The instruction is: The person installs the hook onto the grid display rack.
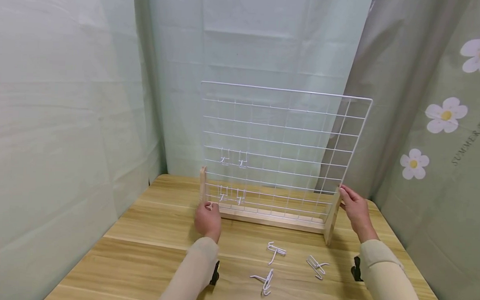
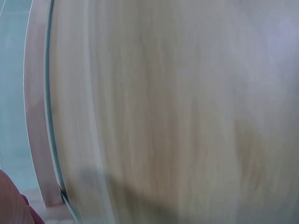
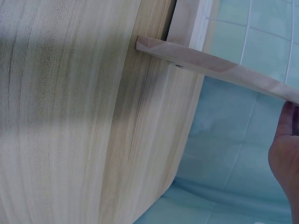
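R hand (image 1: 355, 211) pinching R upright (image 1: 332, 217), L hand (image 1: 208, 220) gripping near L upright's (image 1: 203, 184) base, prob. steadying grid (image 1: 280, 143); 3 loose hooks (image 1: 277, 249) lying near, prob. for reach.

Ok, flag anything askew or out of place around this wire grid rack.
Nothing looks damaged or spilled, but three white wire hooks lie loose at differing angles on the wood-grain tabletop, while four similar hooks hang in pairs on the wire grid panel.
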Available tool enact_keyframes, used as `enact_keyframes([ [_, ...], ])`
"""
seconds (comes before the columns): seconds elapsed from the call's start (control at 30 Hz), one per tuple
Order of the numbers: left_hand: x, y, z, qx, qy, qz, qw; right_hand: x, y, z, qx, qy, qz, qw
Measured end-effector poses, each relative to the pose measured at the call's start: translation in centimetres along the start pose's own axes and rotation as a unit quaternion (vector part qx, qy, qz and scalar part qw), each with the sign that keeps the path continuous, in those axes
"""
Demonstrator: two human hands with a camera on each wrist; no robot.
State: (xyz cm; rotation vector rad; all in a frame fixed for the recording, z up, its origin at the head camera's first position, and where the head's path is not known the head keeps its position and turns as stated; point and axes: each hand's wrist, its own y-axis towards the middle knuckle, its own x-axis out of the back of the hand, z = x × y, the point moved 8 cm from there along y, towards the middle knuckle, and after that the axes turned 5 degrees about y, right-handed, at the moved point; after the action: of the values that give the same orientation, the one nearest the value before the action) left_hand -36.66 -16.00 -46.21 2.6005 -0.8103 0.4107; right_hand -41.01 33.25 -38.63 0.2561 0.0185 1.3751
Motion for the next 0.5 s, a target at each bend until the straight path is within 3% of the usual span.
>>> enact_keyframes([
  [0.27,1.4,2.4,0.8,0.013,-0.016,-0.017,0.9997,0.1,0.1,-0.1,0.006,0.005,-0.008,1.0],
  [0.5,2.1,4.7,-0.1,0.027,-0.035,0.006,0.999,0.0,0.1,0.0,0.009,0.008,-0.002,1.0],
])
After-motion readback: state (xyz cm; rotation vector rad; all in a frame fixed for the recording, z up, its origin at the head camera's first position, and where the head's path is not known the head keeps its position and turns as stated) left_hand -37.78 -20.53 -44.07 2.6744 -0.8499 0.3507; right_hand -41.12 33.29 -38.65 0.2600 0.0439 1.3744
